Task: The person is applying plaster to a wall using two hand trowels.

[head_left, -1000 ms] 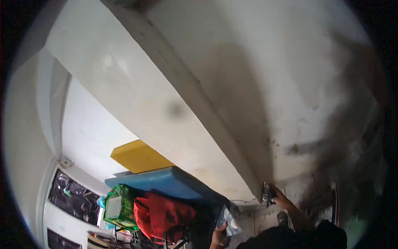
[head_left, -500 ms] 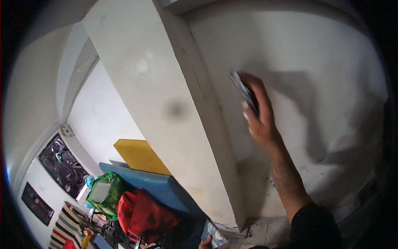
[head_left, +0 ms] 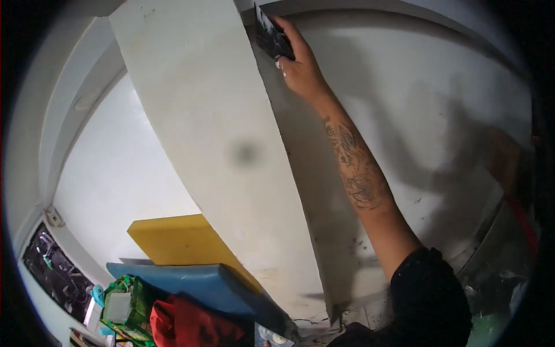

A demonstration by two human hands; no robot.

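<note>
My right hand [head_left: 304, 66] is raised at the upper middle, fingers wrapped round a flat, dark-bladed putty knife [head_left: 269, 33]. Its blade lies at the top of the white pillar's [head_left: 214, 144] right edge, close under the ceiling beam; whether it touches cannot be made out. White smears mark the thumb. At the lower edge, a grey flat plate [head_left: 263, 334] carries white paste [head_left: 273, 336]. Only a sliver of my left hand [head_left: 267, 344] shows there, at the plate's side; most of it is out of the picture.
A recessed white wall [head_left: 404, 87], with shadows across it, lies right of the pillar. Left of the pillar, a yellow panel [head_left: 179, 237] stands behind a blue padded slab [head_left: 191, 280]. A green bag [head_left: 130, 312] and red cloth [head_left: 191, 324] sit before them.
My right hand has moved up and left with the putty knife, from before the recessed wall to the pillar's top edge. The view has shifted, and the plate sits lower in it.
</note>
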